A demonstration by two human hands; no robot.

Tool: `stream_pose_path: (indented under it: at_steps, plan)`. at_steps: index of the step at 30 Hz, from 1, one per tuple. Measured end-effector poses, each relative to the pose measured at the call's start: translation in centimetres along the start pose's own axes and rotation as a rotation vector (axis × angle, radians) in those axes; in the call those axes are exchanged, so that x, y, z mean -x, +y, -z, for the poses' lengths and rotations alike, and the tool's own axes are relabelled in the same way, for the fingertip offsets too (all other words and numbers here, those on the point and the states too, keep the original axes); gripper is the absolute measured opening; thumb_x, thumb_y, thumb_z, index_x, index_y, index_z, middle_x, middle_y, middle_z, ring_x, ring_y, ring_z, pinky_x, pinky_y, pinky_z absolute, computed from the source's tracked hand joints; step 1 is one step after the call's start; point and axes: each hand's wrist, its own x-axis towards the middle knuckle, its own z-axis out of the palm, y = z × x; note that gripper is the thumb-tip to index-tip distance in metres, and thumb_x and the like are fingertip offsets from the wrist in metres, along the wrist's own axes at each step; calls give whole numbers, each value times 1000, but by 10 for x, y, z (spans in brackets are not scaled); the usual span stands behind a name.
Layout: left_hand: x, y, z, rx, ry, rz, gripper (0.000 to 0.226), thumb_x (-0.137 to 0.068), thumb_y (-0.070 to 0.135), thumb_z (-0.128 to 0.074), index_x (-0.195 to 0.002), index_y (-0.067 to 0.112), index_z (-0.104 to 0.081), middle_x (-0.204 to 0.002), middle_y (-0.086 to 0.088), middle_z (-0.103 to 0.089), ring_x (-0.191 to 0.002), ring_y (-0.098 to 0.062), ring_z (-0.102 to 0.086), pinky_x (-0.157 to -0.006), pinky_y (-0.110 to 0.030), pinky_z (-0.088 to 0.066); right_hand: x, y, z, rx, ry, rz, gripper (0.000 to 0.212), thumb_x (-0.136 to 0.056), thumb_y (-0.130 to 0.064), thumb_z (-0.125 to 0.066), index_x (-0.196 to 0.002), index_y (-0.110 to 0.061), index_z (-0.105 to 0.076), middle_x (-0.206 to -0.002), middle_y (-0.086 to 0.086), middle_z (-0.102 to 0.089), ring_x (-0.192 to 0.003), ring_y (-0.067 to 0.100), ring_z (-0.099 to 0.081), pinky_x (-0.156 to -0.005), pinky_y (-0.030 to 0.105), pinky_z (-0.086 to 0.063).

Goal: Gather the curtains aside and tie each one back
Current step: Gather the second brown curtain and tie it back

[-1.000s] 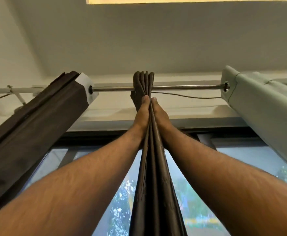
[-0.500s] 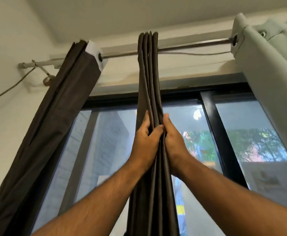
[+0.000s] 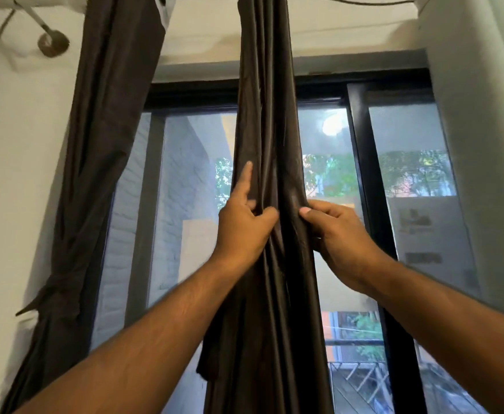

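Note:
A dark brown curtain (image 3: 267,115) hangs gathered in narrow pleats down the middle of the window. My left hand (image 3: 243,225) grips its left folds, thumb pressed into the pleats and index finger stretched up along the cloth. My right hand (image 3: 334,231) pinches the right folds at the same height. A second dark brown curtain (image 3: 101,144) hangs at the left, cinched by a knotted tie-back (image 3: 52,291) low down. A pale grey-green curtain (image 3: 483,144) hangs at the right edge.
A black-framed sliding window (image 3: 364,174) with a mesh screen stands behind the curtains. The rod's wall bracket (image 3: 52,43) and a loose cable sit at the upper left on the white wall. Trees and a balcony rail show outside.
Both hands have slid down the middle curtain from near the rod to mid-height, and my view has tilted down from the ceiling. The left index finger now points up.

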Motion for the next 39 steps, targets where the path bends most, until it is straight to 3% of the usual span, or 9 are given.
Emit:
stream_pose_path:
  at_steps: [4,10,14,19,24,28,32,36,39]
  plan:
    - [14,1,22,-130,-35,-52,68,-90,-5,-52,-143,36,-41,-122,11,-59,-72,-1,-66,-63,-22,-59,9,6,20,347,208,-13,24,-99,-13,-47,-94,-14,-70,-83,7,-71,-75,21,-66,-69,38,-58]
    - [24,17,53,-100,45,67,69,-88,2,-62,-138,41,-36,-114,-1,-61,-84,-18,-69,-74,-31,-60,14,-8,69,892,471,2,22,-97,-16,-51,-105,-4,-67,-96,19,-68,-92,32,-63,-79,35,-46]
    - [41,17,35,-178,24,59,70,-81,13,-75,-137,37,-42,-106,6,-54,-88,-1,-51,-74,-8,-43,24,-9,-9,711,170,189,8,-92,-16,-57,-88,-12,-63,-74,3,-60,-74,18,-55,-68,29,-42]
    - [54,14,26,-57,132,217,49,-78,11,-78,-124,16,-61,-88,4,-61,-77,-1,-59,-69,-5,-48,22,-5,-37,514,191,164,6,-88,-14,-63,-84,-13,-59,-78,2,-64,-75,20,-59,-72,38,-51]
    - [57,15,29,129,102,342,27,-84,9,-72,-111,7,-69,-97,-6,-74,-94,-18,-71,-91,-32,-56,30,3,-40,456,153,71,18,-85,-10,-65,-76,-25,-60,-77,3,-67,-79,23,-66,-73,39,-56]
    - [60,11,29,232,70,381,11,-92,9,-63,-97,11,-72,-93,-9,-74,-89,-21,-71,-87,-37,-55,26,6,-42,337,136,4,7,-83,-19,-66,-78,-16,-69,-67,0,-66,-66,18,-63,-65,36,-53]
    - [60,9,31,136,55,350,12,-95,10,-58,-97,13,-69,-93,-8,-75,-90,-20,-72,-86,-36,-57,31,8,-43,201,93,-5,27,-81,-37,-73,-82,-10,-71,-71,10,-68,-65,15,-63,-59,29,-49]
    - [60,5,30,96,125,307,19,-95,5,-55,-105,22,-59,-88,-12,-73,-79,-34,-71,-73,-47,-59,31,14,-38,108,173,-35,9,-83,-16,-73,-75,-11,-69,-67,7,-66,-62,16,-60,-57,27,-47]
    - [60,1,34,-253,97,88,36,-94,-2,-50,-113,28,-54,-102,0,-66,-86,-11,-66,-77,-25,-59,31,15,-31,112,186,-50,11,-86,-12,-69,-75,-12,-71,-67,7,-66,-60,17,-59,-57,27,-47]
